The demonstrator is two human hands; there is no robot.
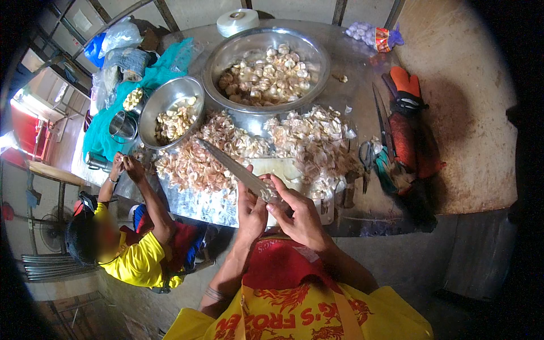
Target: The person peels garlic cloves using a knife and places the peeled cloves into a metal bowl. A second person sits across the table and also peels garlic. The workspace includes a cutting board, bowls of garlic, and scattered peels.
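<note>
A knife with a long, broad blade [231, 163] slants up and to the left in front of me, over the heaped garlic skins. My left hand [251, 212] grips it from the left near its lower end. At that same end, the fingers and thumb of my right hand [299, 214] curve around from the right; whether they grip it is unclear. Pale bits cling to the blade there, and the handle is hidden. Beneath lies a white cutting board [289, 168], partly covered by garlic skins [314, 140]. Beyond stands a large steel basin [318, 80] of garlic bulbs [276, 70].
A smaller steel bowl [178, 87] holds garlic cloves. Scissors [365, 159] lie near long blades and orange-red gloves [406, 131] at right. Netted garlic [361, 32] and a plastic roll [238, 23] sit at the back. A co-worker [140, 259] sits at left, hands [127, 165] raised over the table edge.
</note>
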